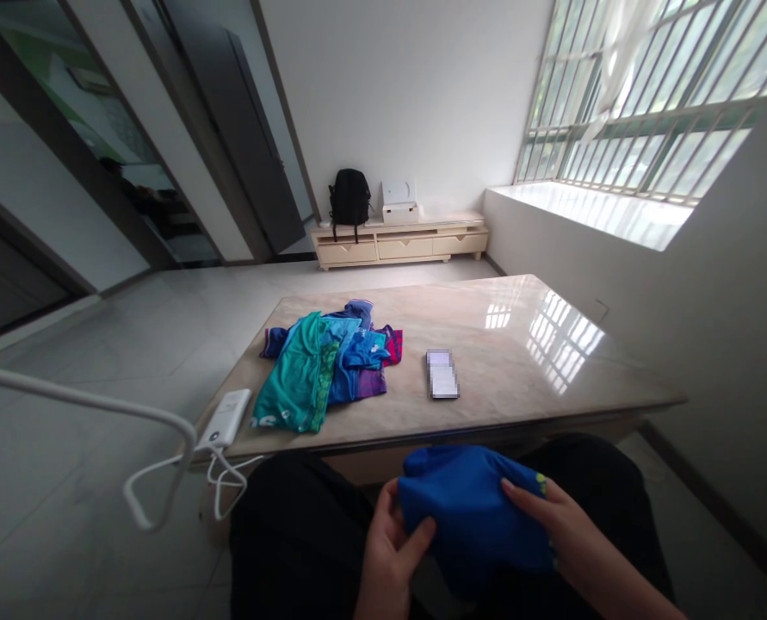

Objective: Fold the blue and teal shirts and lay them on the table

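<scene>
A folded blue cloth garment (pixel 473 517) sits in my lap, above my dark trousers (pixel 293 551). My left hand (pixel 392 551) grips its left side, thumb on the fabric. My right hand (pixel 538 512) holds its right side, fingers spread over the top, near a small yellow-green mark. In front of me, on the polished marble table (pixel 505 344), lies a loose heap of teal, blue, purple and red clothes (pixel 322 370). A phone (pixel 442 374) with a blurred screen lies to the right of the heap, and neither hand touches it.
A white power bank (pixel 225 418) lies at the table's near left corner, with white cable (pixel 221 478) hanging over the edge. A white curved rail (pixel 99 400) crosses the left of the view. A black backpack (pixel 349 198) stands on a low cream cabinet (pixel 399 245) at the far wall.
</scene>
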A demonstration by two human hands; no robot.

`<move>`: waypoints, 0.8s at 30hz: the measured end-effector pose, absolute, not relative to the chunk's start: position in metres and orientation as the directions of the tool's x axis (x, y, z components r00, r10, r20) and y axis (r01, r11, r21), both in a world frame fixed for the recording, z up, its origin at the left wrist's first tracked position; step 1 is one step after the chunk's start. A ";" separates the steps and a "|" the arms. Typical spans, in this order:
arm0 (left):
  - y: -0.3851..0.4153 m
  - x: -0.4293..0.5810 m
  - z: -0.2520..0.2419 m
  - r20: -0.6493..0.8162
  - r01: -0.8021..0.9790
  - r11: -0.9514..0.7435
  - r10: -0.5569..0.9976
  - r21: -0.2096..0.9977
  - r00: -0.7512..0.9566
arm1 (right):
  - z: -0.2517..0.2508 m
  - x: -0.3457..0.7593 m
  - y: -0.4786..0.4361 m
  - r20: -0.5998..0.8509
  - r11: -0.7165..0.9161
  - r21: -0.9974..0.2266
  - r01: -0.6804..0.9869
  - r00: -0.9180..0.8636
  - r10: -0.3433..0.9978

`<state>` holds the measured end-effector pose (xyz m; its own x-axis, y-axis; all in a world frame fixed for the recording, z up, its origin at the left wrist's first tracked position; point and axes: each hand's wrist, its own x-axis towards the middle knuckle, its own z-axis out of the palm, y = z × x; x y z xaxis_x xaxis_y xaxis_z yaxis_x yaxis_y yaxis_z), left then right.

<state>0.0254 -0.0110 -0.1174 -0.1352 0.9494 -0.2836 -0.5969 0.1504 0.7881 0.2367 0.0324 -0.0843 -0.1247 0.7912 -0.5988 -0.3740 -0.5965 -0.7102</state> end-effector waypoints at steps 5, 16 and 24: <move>-0.002 0.019 -0.117 -0.151 -0.403 0.046 0.961 0.914 -0.233 | -0.093 0.253 0.045 -0.585 -0.586 -0.772 -0.246 -0.083 0.806; 0.005 -0.008 -0.126 0.097 0.330 -0.028 0.976 0.943 -0.194 | -0.118 0.260 0.045 -0.466 -0.481 -0.804 -0.350 -0.131 0.875; 0.015 -0.018 -0.138 0.393 0.554 -0.235 0.901 0.799 -0.184 | -0.131 0.277 0.049 -0.316 -0.329 -0.922 -0.204 -0.094 0.944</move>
